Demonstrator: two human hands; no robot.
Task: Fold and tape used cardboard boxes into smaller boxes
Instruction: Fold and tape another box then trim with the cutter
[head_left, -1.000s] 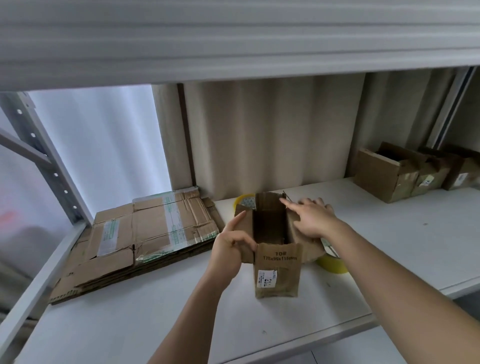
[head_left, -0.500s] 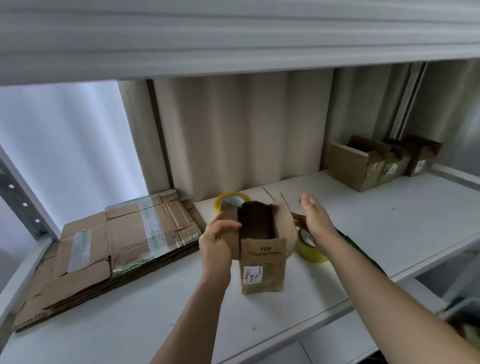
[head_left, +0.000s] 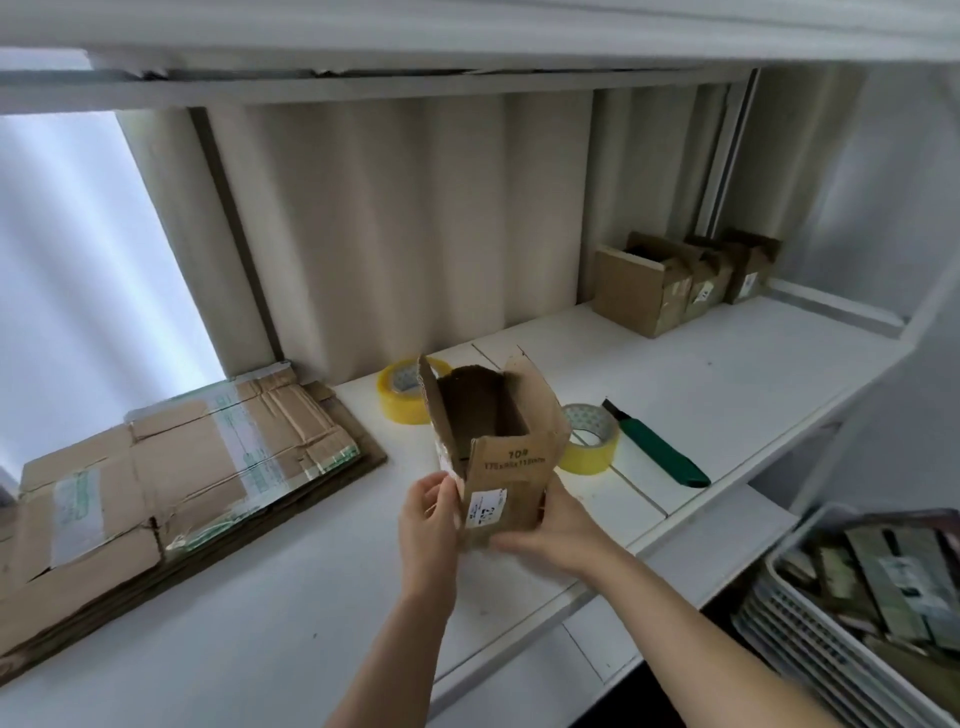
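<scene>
Soft daylight from translucent panel (head_left: 78, 270) at left, slightly overexposed; faint shadows; wide-angle bending at edges; mild motion blur

White shelving bay, daylight from the left.
A white shelf (head_left: 727, 374) runs under another shelf board (head_left: 415, 31); beige corrugated wall (head_left: 405, 223) behind, bright frosted window (head_left: 78, 260) glowing at left.

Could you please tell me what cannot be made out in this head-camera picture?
- Small brown cardboard box: its bottom is hidden by the left hand and right hand.
- Its white label: print blurred.
- Yellowish tape roll behind it: partly covered by a flap.
- Grey plastic crate: cut off by the frame's edge.
</scene>
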